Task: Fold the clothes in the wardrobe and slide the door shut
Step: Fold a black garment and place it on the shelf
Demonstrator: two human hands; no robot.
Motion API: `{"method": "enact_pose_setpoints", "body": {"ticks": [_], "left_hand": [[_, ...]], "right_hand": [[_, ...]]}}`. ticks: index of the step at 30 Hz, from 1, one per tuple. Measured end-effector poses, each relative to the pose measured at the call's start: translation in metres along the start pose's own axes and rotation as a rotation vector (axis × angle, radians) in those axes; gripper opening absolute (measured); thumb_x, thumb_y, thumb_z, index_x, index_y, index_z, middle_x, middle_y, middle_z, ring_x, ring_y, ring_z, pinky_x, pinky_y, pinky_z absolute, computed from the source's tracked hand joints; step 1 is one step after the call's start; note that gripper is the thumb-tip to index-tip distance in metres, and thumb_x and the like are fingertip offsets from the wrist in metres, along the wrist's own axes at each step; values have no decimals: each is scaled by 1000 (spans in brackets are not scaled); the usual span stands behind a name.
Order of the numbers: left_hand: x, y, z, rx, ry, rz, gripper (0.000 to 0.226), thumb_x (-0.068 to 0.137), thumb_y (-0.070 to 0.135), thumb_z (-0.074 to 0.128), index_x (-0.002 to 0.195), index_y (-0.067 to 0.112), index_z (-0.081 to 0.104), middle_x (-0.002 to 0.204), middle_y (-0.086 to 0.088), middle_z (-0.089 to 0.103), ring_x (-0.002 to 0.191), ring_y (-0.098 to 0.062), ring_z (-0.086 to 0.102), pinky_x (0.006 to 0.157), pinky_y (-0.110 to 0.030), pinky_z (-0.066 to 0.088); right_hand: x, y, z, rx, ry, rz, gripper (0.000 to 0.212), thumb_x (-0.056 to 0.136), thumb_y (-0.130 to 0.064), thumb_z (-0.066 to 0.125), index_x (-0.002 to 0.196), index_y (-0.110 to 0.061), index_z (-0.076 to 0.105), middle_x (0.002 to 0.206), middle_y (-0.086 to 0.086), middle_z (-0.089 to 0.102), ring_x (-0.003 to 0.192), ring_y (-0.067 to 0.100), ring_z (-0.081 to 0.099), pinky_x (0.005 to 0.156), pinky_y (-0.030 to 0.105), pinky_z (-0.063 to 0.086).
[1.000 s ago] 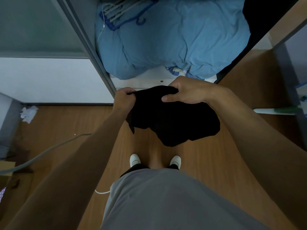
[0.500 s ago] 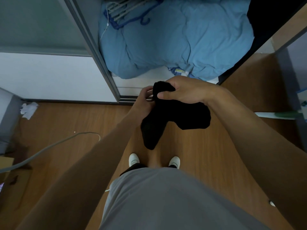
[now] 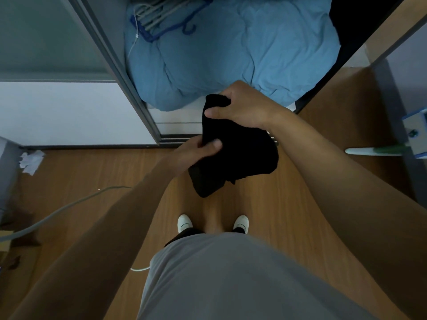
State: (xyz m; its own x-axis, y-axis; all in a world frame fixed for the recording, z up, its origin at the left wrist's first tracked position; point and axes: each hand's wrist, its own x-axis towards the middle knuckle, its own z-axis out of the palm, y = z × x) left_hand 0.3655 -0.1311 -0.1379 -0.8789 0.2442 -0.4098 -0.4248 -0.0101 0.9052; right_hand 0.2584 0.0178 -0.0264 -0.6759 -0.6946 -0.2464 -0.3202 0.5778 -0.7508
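Item in hand: one black garment point(image 3: 240, 155), a part-folded bundle held in the air before the open wardrobe point(image 3: 180, 121).
Right hand point(image 3: 245, 107): fingers and thumb clamped on its top edge.
Left hand point(image 3: 196, 151): thumb and fingers pinching its left side.
Handling note: I would lift the hanging lower flap level, square the edges, press flat, then lay it inside.
Count: garment, one; blue quilt point(image 3: 231, 54), one, inside the wardrobe; hangers point(image 3: 161, 17), a bunch, number unclear; sliding door point(image 3: 120, 72), one, open; white shoes point(image 3: 184, 224), two.
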Motion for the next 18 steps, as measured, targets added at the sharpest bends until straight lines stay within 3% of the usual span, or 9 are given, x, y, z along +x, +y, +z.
{"method": "enact_pose_setpoints", "body": {"ticks": [3, 6, 8, 11, 14, 18], "left_hand": [[6, 10, 6, 201, 1, -62, 47, 85, 47, 73, 127, 29, 60, 123, 2, 70, 116, -14, 65, 107, -39, 48], [10, 14, 9, 261, 133, -61, 14, 93, 47, 66, 104, 37, 67, 98, 13, 77, 92, -5, 72, 92, -28, 55], [9, 13, 8, 259, 215, -28, 14, 95, 43, 65, 98, 30, 71, 92, 7, 78, 85, -7, 73, 82, -25, 57], [5, 11, 3, 205, 277, 11, 12, 97, 35, 64, 94, 27, 73, 88, 8, 78, 83, -6, 73, 73, -18, 56], [1, 5, 0, 88, 342, 5, 12, 98, 32, 63, 91, 32, 72, 83, 15, 77, 79, -2, 73, 64, -9, 51], [-2, -4, -6, -39, 318, -86, 11, 96, 36, 65, 102, 30, 72, 98, 6, 78, 98, -17, 73, 78, -17, 55]], "right_hand": [[7, 5, 2, 34, 97, 22, 44, 88, -29, 74, 60, -11, 44, 58, 1, 39, 49, 4, 36, 49, 24, 27], [6, 27, 6, 183, 191, 137, 42, 87, -42, 73, 78, -2, 66, 73, 8, 68, 65, 7, 58, 58, 21, 40], [-5, 47, 8, 167, 94, 277, 35, 80, -58, 74, 88, -24, 73, 77, -15, 74, 68, -5, 67, 58, 9, 45], [-27, 74, 11, 48, -191, 450, 52, 69, -72, 75, 99, -29, 71, 88, -14, 74, 79, -1, 70, 68, 17, 52], [-37, 88, 13, 96, -307, 447, 41, 75, -52, 82, 104, -24, 75, 92, -7, 78, 87, 10, 73, 77, 24, 58], [-41, 79, 10, 447, -136, 420, 10, 82, -20, 78, 91, -18, 74, 81, -3, 78, 75, 10, 74, 63, 19, 57]]}}
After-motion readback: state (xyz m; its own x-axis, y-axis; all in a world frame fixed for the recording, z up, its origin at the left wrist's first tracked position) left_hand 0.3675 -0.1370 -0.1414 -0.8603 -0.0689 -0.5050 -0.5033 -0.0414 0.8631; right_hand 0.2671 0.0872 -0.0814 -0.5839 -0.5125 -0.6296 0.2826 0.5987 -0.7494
